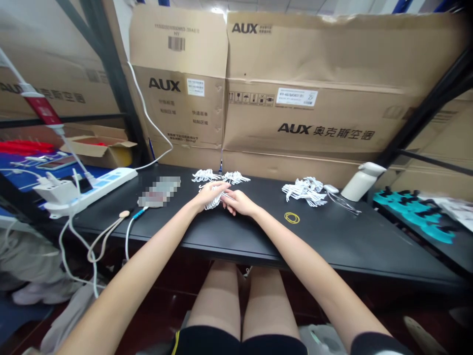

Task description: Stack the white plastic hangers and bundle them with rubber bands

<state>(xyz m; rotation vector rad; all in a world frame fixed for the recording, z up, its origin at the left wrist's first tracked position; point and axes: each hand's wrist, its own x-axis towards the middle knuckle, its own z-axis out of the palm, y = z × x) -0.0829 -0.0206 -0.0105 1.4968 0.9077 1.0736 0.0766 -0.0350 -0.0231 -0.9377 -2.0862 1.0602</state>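
Observation:
Over the middle of the black table, my left hand (209, 194) is closed on a bundle of thin white pieces (213, 202) that look like cable ties or cords. My right hand (239, 202) touches the bundle's right side, its thumb and fingers pinched together at the ends of the pieces. Just behind my hands lie two similar white bundles, one on the left (205, 176) and one on the right (235, 178). A larger loose white pile (305, 191) rests farther right, with yellow rubber bands (291, 218) in front of it.
A white power strip (99, 190) with cables and a blurred flat object (159, 192) are at the left. Glasses (343, 202), a white bottle (362, 182) and turquoise parts (417, 217) stand or lie at the right. Large cardboard sheets (295, 64) close off the table's back.

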